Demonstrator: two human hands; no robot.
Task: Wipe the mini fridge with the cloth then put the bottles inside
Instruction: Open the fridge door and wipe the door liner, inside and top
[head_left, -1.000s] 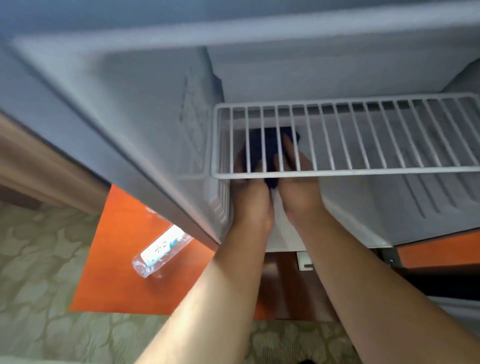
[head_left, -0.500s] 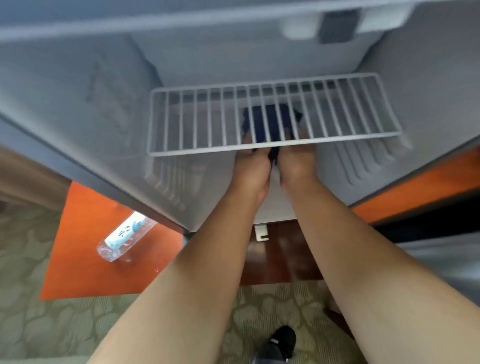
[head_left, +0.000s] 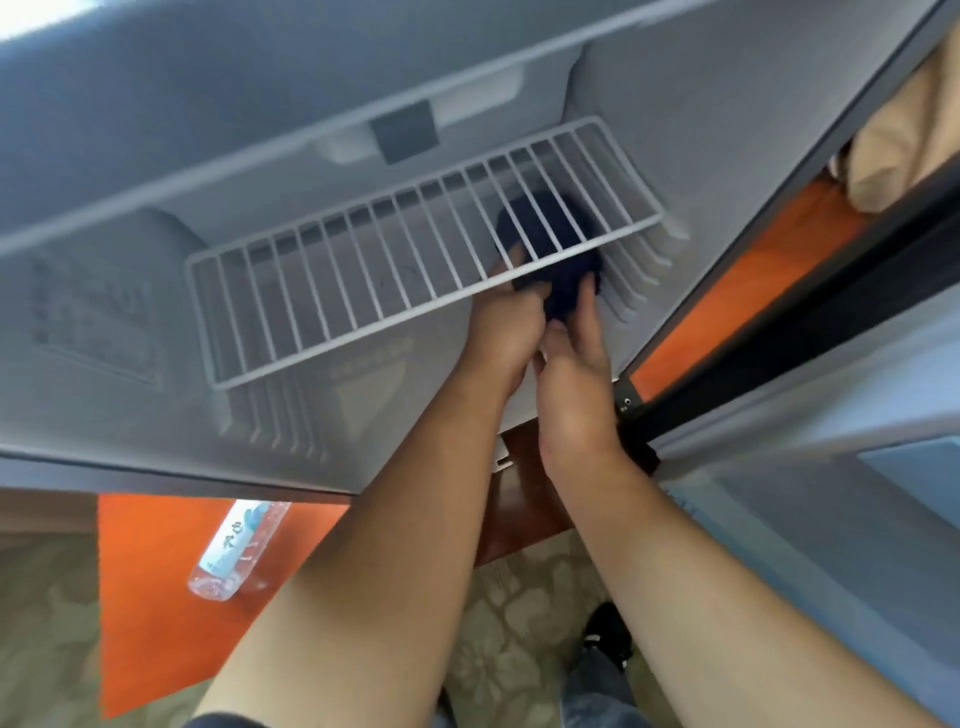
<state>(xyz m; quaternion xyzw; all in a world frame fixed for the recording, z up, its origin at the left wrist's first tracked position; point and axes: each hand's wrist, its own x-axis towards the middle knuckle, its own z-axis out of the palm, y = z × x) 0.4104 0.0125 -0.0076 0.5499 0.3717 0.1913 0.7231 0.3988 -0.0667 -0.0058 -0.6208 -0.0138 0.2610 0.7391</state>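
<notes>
Both hands clamp the dark blue cloth under the white wire shelf, right end of the mini fridge interior: left hand fingers curled into it, right hand fingers closed on its lower edge. Cloth bunched, fuzzy, no clear long axis. Shelf bars run front to back. Fridge walls smooth white plastic, ribbed low down. Clear plastic water bottle lies on its side on the orange mat, cap end hidden under the fridge.
</notes>
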